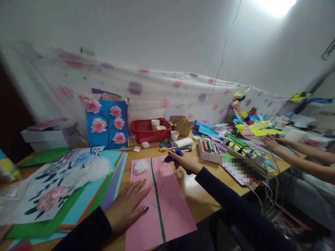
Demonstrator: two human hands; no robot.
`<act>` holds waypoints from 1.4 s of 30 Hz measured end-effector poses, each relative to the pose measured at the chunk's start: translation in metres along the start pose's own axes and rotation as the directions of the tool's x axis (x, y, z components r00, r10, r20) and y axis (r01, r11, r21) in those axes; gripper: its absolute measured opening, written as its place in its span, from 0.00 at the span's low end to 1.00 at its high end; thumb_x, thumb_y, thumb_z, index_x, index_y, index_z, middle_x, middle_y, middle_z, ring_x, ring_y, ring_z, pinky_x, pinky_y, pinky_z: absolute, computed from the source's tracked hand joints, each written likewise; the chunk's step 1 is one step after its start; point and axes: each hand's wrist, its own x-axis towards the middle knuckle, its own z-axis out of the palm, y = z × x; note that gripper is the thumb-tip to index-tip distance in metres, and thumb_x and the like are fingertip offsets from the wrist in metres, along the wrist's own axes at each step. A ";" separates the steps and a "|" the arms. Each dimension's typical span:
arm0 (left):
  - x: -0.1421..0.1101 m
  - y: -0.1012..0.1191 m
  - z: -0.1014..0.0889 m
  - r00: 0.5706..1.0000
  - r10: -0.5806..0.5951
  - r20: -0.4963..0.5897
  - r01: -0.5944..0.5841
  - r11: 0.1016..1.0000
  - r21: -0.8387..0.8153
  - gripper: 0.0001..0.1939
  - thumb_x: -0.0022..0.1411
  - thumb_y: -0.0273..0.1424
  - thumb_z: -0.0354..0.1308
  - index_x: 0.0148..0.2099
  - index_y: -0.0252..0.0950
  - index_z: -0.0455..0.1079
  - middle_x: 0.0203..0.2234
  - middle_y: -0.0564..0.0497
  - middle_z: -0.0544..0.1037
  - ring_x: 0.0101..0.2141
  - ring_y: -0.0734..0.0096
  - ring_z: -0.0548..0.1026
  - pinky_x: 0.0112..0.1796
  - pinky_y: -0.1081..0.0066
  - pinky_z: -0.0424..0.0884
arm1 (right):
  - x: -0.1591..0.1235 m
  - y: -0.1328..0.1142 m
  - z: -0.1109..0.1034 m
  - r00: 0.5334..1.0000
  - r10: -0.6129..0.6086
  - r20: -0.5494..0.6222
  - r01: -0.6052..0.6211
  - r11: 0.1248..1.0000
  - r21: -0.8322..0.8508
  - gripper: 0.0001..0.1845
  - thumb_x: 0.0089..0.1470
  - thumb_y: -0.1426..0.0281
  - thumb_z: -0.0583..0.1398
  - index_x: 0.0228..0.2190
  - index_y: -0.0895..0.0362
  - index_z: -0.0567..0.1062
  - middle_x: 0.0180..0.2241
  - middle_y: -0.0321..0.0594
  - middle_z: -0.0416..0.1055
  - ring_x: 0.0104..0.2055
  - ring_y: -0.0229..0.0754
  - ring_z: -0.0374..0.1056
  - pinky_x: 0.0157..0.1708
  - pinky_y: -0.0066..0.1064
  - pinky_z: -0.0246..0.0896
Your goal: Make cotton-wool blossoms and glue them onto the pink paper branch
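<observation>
My left hand (129,206) lies flat with fingers spread on the left part of a pink sheet (176,206). A dark green line (156,192) runs down the sheet, with thin pencil lines branching from it. A white cotton tuft (141,167) sits near the sheet's upper left corner. Over the upper right part of the sheet, my right hand (185,161) is closed around a dark blue glue gun (179,153). Its nozzle points left, toward the upper part of the green line. I cannot tell whether the nozzle touches the paper.
Coloured sheets (110,195), a flower print (49,195) and loose cotton (91,170) lie left. Behind stand a blue flower picture (104,139) and a red basket (146,136). A crayon box (209,151), power strip (243,153) and another person's hands (270,143) are right.
</observation>
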 end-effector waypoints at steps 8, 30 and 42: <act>0.000 0.003 -0.005 0.998 -0.031 0.053 0.031 1.000 0.000 0.29 0.64 0.47 0.44 0.64 0.45 0.52 0.64 0.44 0.52 0.62 0.49 0.51 0.58 0.45 0.50 | 0.005 0.001 0.000 0.997 0.022 -0.070 -0.025 0.999 -0.039 0.33 0.52 0.44 0.50 0.15 0.58 0.69 0.16 0.40 0.70 0.20 0.38 0.68 0.25 0.28 0.61; 0.000 0.004 -0.007 0.999 -0.029 0.045 0.030 0.999 -0.015 0.29 0.64 0.46 0.45 0.64 0.45 0.52 0.64 0.44 0.52 0.63 0.51 0.50 0.58 0.47 0.50 | 0.023 0.001 0.004 0.995 0.033 -0.096 -0.058 0.964 -0.261 0.35 0.52 0.43 0.48 0.14 0.57 0.71 0.17 0.41 0.73 0.23 0.40 0.68 0.29 0.29 0.59; -0.001 0.007 -0.010 0.999 -0.025 0.030 0.025 1.000 -0.006 0.29 0.64 0.46 0.45 0.64 0.43 0.54 0.63 0.42 0.54 0.62 0.51 0.53 0.58 0.47 0.52 | 0.015 -0.003 0.000 0.997 0.039 -0.071 -0.058 0.956 -0.286 0.35 0.51 0.42 0.49 0.12 0.57 0.70 0.16 0.42 0.71 0.21 0.39 0.67 0.26 0.30 0.57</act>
